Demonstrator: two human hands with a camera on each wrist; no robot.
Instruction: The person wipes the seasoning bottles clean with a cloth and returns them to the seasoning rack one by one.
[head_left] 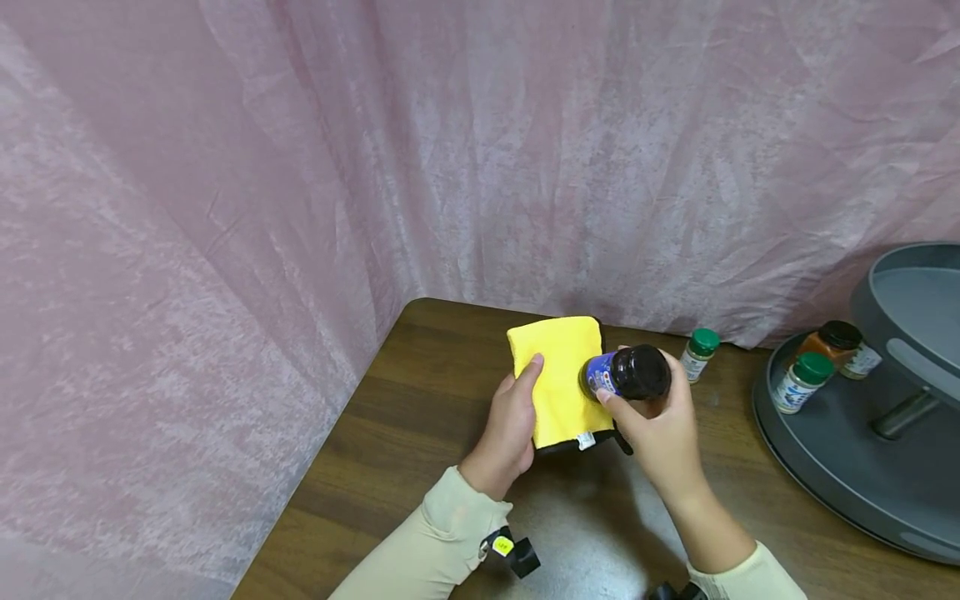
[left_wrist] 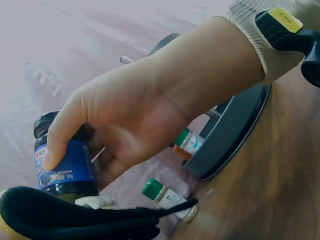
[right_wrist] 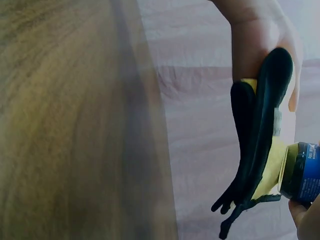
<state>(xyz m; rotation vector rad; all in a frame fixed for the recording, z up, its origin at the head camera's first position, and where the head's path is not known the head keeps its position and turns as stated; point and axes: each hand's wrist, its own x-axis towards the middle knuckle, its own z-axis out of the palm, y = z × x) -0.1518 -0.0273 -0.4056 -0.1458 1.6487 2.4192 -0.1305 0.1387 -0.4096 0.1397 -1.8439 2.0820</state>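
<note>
A folded yellow cloth (head_left: 558, 367) with black edging and a small white tag (head_left: 586, 440) is held up over the table by my left hand (head_left: 512, 423), its thumb on the yellow face. My right hand (head_left: 664, 433) grips a dark jar (head_left: 639, 372) with a black lid and a blue label, tipped so that its base meets the cloth. In the left wrist view the right thumb lies across the jar's blue label (left_wrist: 67, 162). The right wrist view shows the cloth's black edge (right_wrist: 262, 125) in layers, with the jar's base against the yellow side.
A green-capped spice bottle (head_left: 701, 354) stands on the wooden table (head_left: 397, 400) behind my right hand. On the right is a grey two-tier turntable (head_left: 832, 467); its lower tier carries another green-capped bottle (head_left: 802, 383) and a black-lidded orange-brown jar (head_left: 828, 343). Pink curtain (head_left: 487, 150) hangs behind.
</note>
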